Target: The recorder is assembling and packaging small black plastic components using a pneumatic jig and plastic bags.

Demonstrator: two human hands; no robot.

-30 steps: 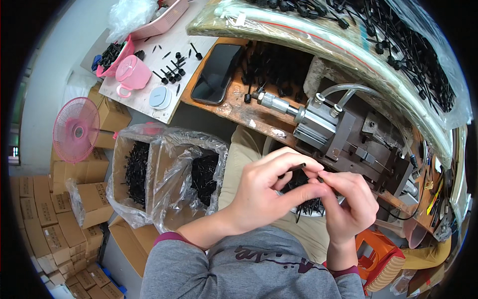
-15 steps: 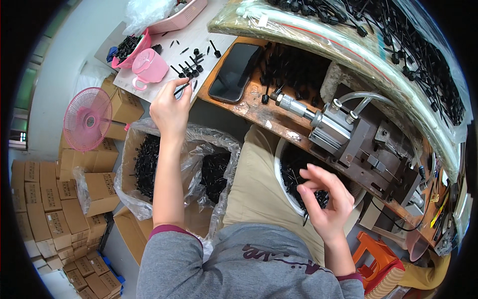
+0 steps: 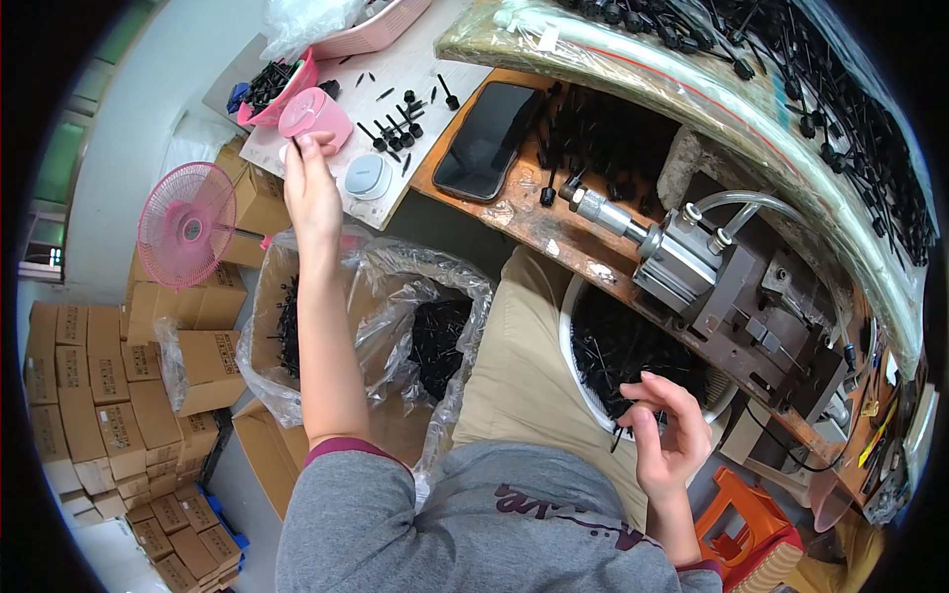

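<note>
Noting our left hand (image 3: 313,188) beside pink cup (image 3: 314,111), surface's (image 3: 420,54) left edge: a bump could topple it. Left grip we can't tell; right hand (image 3: 674,440), fingers (image 3: 674,397) parted.

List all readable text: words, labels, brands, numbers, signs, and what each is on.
Not quoting any wording; locations only:
Grey shirt: dark red lettering across the front, large but upside down and creased.
Stacked cartons: black print on their sides, too small to read.
White-and-blue case: tiny mark on the lid, too small to read.
White tag on the clear plastic: no legible print.
</note>
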